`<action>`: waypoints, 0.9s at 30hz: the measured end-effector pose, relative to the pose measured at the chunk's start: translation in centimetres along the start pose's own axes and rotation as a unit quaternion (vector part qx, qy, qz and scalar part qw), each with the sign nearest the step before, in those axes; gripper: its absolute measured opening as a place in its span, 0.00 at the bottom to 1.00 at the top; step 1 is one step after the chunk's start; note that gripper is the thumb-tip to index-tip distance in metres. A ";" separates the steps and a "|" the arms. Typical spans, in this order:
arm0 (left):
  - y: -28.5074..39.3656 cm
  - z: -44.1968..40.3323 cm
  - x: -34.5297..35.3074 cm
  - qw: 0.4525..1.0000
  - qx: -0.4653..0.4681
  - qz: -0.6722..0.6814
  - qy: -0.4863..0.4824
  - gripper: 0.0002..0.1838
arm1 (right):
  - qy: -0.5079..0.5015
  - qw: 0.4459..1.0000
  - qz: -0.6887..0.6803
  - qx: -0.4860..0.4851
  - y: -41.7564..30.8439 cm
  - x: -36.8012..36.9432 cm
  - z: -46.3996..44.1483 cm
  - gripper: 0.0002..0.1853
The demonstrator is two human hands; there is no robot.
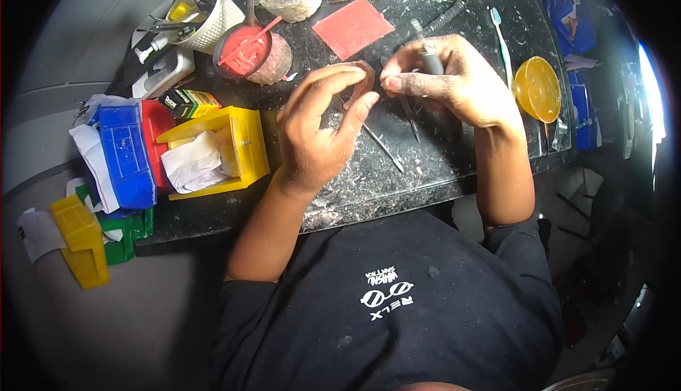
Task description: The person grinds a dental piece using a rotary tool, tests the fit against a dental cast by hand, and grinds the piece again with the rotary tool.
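My left hand (323,118) is curved round a small reddish-brown curved piece (362,82), pinched between thumb and fingers. Close to its right, my right hand (447,79) grips a grey handpiece (431,58) with a cord running up and back; its tip near my fingertips is too small to make out. On the black speckled worktop (440,168), a thin metal tool (383,148) lies below my hands, and another pointed tool (411,118) is beneath my right hand. A flat red sheet (352,28) lies behind them.
At the back left stand a pan of red strips (245,49) and a white basket of tools (209,26). Yellow (252,150), red and blue bins (126,153) sit at the left edge. A toothbrush (501,43) and an amber bowl (538,90) are on the right.
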State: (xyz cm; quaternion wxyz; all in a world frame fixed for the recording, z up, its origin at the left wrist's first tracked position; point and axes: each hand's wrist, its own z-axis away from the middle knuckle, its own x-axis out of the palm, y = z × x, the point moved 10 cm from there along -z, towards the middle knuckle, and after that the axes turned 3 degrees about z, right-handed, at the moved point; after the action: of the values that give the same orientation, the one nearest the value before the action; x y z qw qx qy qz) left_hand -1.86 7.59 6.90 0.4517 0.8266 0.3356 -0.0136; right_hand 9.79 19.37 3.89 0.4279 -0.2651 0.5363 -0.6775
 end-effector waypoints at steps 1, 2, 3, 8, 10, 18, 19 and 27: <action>0.0 0.2 0.1 0.999 0.011 0.039 0.019 0.15 | -0.009 0.997 -0.077 0.010 0.2 0.5 0.2 0.07; 0.0 0.3 0.2 0.999 0.010 0.038 0.025 0.15 | -0.014 0.997 -0.073 0.012 0.3 0.9 0.3 0.07; 0.0 0.6 0.1 0.997 0.009 0.064 0.036 0.14 | 0.002 0.994 -0.109 0.014 0.5 1.0 0.2 0.09; 0.5 0.8 -0.6 0.994 0.024 0.090 0.063 0.12 | 0.019 0.982 -0.187 0.026 1.1 1.9 -0.2 0.11; 0.8 0.7 -0.8 0.995 0.030 0.073 0.065 0.11 | 0.006 0.977 -0.212 0.034 1.4 2.6 -0.3 0.10; -0.2 1.4 -1.0 0.994 0.014 0.072 0.081 0.08 | -0.021 0.956 -0.287 0.055 2.0 4.0 -0.7 0.07; 0.1 1.3 -1.0 0.995 0.021 0.063 0.074 0.07 | -0.031 0.963 -0.266 0.041 1.8 4.0 -0.8 0.08; -2.0 1.8 -1.2 0.982 -0.066 0.154 0.082 0.07 | 0.091 0.990 -0.044 -0.103 -1.5 -0.3 0.2 0.14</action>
State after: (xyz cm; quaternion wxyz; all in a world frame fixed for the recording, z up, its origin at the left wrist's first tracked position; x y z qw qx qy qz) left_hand -3.43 6.33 4.74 0.4729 0.8351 0.2401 0.1461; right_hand 9.68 19.65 5.38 0.3172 -0.2682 0.6278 -0.6583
